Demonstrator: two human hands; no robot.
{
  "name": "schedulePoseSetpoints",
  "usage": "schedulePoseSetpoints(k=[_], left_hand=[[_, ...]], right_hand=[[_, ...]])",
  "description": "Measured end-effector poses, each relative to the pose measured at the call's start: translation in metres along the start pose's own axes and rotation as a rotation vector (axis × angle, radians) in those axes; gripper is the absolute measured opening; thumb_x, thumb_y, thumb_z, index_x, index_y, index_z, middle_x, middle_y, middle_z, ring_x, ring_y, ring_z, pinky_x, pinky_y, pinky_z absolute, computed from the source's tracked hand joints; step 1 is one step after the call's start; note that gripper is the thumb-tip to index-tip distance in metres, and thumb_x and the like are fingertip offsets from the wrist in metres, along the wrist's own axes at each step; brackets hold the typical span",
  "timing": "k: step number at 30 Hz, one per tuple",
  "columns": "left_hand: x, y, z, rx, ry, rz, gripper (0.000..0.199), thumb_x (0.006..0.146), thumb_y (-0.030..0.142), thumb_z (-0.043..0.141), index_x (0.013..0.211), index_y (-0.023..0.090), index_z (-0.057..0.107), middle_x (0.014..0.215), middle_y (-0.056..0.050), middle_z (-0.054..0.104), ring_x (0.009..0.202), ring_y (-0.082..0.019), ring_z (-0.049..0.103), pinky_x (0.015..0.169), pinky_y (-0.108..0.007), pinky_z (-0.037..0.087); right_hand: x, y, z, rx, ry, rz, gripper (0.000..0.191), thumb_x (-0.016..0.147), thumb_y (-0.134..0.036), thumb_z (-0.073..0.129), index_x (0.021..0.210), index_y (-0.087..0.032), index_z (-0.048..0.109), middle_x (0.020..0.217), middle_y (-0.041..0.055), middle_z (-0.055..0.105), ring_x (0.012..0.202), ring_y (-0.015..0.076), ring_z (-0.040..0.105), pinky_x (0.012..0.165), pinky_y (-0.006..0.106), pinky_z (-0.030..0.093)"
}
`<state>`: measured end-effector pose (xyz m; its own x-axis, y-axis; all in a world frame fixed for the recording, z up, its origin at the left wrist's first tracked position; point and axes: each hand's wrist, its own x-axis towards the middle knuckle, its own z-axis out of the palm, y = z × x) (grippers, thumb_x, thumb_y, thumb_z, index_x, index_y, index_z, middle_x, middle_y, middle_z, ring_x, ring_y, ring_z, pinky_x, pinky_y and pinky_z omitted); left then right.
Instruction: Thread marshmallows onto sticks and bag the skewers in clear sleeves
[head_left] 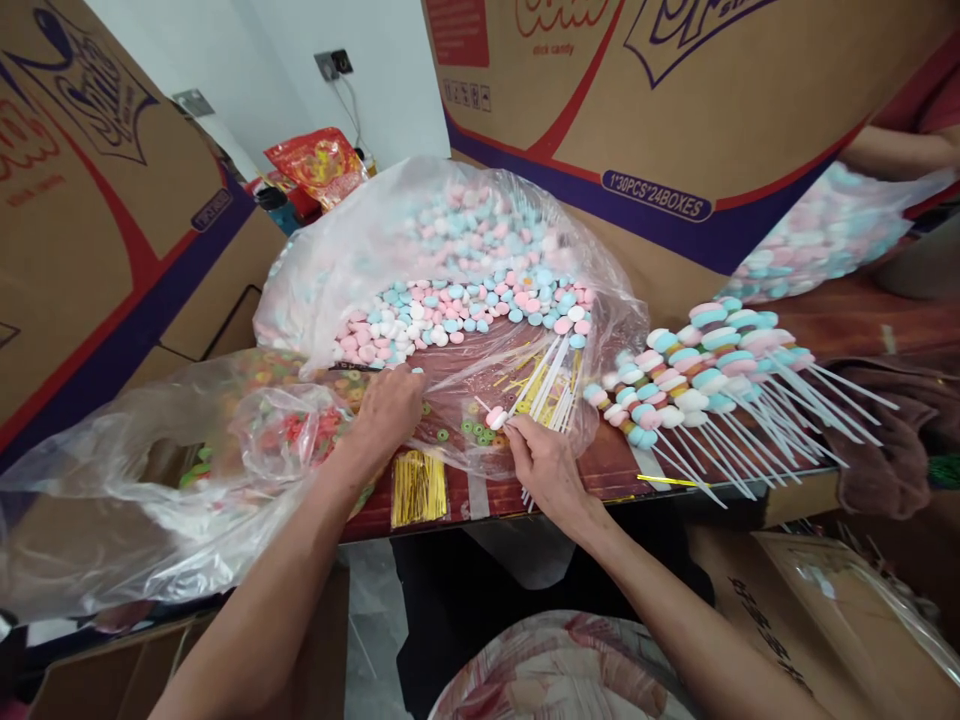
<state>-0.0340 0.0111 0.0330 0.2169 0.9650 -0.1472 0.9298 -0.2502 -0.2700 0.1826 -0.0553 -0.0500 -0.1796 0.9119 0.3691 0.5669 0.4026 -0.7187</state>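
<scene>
My right hand (551, 462) pinches a candy stick (495, 416) that carries a pink and a white candy piece near its tip. Curled over the edge of the plastic bags, my left hand (391, 408) has its fingertips hidden, so what they hold cannot be made out. Ring candies (474, 430), green and orange, lie between the hands. Beyond them spreads a heap of pink, white and blue candies (450, 305) inside a clear plastic bag (330, 255). Loose white sticks (553, 385) lie beyond my right hand. Gold twist ties (418, 488) lie below my left hand.
Threaded candy skewers (694, 375) are piled at the right along the table edge. A second plastic bag (172, 500) with ring candies spreads at the left. Large cartons (637, 130) stand behind. At the far right, a person's arm (900, 150) is beside another candy bag (825, 235).
</scene>
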Motion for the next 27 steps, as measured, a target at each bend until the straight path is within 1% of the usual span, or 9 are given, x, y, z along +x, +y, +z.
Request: schedulePoseSetpoints(k=[5, 8, 10, 12, 15, 17, 22, 24, 27], left_hand=[[-0.010, -0.006, -0.003, 0.002, 0.009, -0.065, 0.030, 0.081, 0.006, 0.041, 0.086, 0.015, 0.069, 0.094, -0.018, 0.065, 0.086, -0.031, 0.062, 0.074, -0.039, 0.044], [-0.012, -0.012, -0.007, -0.147, 0.061, -0.106, 0.023, 0.077, 0.008, 0.047, 0.076, 0.016, 0.069, 0.083, -0.014, 0.066, 0.081, -0.028, 0.062, 0.071, -0.036, 0.044], [-0.014, -0.011, -0.008, -0.459, 0.130, -0.130, 0.017, 0.077, 0.015, 0.054, 0.075, 0.018, 0.070, 0.072, -0.008, 0.066, 0.075, -0.024, 0.061, 0.068, -0.032, 0.044], [-0.017, -0.004, -0.004, -0.955, 0.171, -0.158, 0.014, 0.075, 0.027, 0.064, 0.083, 0.019, 0.073, 0.070, -0.004, 0.068, 0.068, -0.019, 0.060, 0.065, -0.029, 0.045], [-0.023, 0.017, 0.009, -1.679, 0.103, -0.234, 0.033, 0.065, 0.038, 0.079, 0.090, 0.017, 0.074, 0.074, -0.004, 0.071, 0.062, -0.016, 0.061, 0.061, -0.029, 0.049], [-0.026, 0.033, 0.020, -1.927, 0.073, -0.290, 0.036, 0.058, 0.036, 0.086, 0.085, 0.017, 0.073, 0.072, -0.003, 0.071, 0.061, -0.014, 0.061, 0.060, -0.026, 0.049], [-0.029, 0.058, 0.033, -2.143, 0.176, -0.334, 0.034, 0.057, 0.029, 0.088, 0.085, 0.018, 0.074, 0.077, -0.002, 0.071, 0.067, -0.011, 0.063, 0.064, -0.023, 0.051], [-0.029, 0.060, 0.034, -2.143, 0.224, -0.307, 0.032, 0.058, 0.029, 0.088, 0.085, 0.018, 0.075, 0.080, -0.002, 0.072, 0.069, -0.011, 0.063, 0.068, -0.023, 0.052], [-0.030, 0.059, 0.036, -2.038, 0.289, -0.248, 0.029, 0.061, 0.029, 0.086, 0.086, 0.018, 0.075, 0.084, -0.003, 0.073, 0.074, -0.013, 0.064, 0.073, -0.025, 0.053]], right_hand=[[0.000, 0.000, 0.001, -0.014, -0.003, 0.002, 0.026, 0.100, -0.023, 0.037, 0.082, -0.020, 0.056, 0.071, 0.0024, 0.061, 0.062, 0.0154, 0.054, 0.062, 0.026, 0.037], [0.001, 0.000, 0.001, -0.007, -0.001, -0.004, 0.025, 0.099, -0.022, 0.038, 0.081, -0.020, 0.056, 0.071, 0.0021, 0.060, 0.062, 0.0155, 0.053, 0.063, 0.026, 0.038], [0.001, 0.000, 0.000, 0.007, 0.000, -0.004, 0.025, 0.099, -0.021, 0.039, 0.081, -0.020, 0.056, 0.070, 0.0019, 0.060, 0.062, 0.0154, 0.053, 0.063, 0.026, 0.038], [0.001, -0.001, -0.001, 0.049, 0.002, 0.000, 0.024, 0.099, -0.022, 0.039, 0.082, -0.020, 0.057, 0.072, 0.0023, 0.061, 0.063, 0.0153, 0.055, 0.065, 0.026, 0.040], [0.002, -0.003, -0.003, 0.142, 0.009, 0.017, 0.024, 0.099, -0.024, 0.041, 0.085, -0.020, 0.060, 0.075, 0.0027, 0.064, 0.067, 0.0150, 0.057, 0.067, 0.025, 0.042], [0.002, -0.003, -0.003, 0.179, -0.003, 0.016, 0.025, 0.099, -0.024, 0.042, 0.082, -0.020, 0.060, 0.073, 0.0018, 0.062, 0.065, 0.0145, 0.056, 0.067, 0.025, 0.042], [0.003, -0.005, -0.003, 0.184, -0.067, -0.042, 0.028, 0.098, -0.023, 0.040, 0.075, -0.021, 0.055, 0.070, 0.0007, 0.058, 0.064, 0.0141, 0.052, 0.065, 0.025, 0.040], [0.004, -0.006, -0.002, 0.166, -0.084, -0.055, 0.028, 0.097, -0.022, 0.040, 0.073, -0.021, 0.053, 0.068, -0.0001, 0.056, 0.062, 0.0138, 0.049, 0.062, 0.025, 0.037], [0.005, -0.007, -0.003, 0.128, -0.101, -0.059, 0.027, 0.096, -0.020, 0.040, 0.071, -0.021, 0.050, 0.066, -0.0013, 0.053, 0.059, 0.0131, 0.046, 0.060, 0.025, 0.034]])
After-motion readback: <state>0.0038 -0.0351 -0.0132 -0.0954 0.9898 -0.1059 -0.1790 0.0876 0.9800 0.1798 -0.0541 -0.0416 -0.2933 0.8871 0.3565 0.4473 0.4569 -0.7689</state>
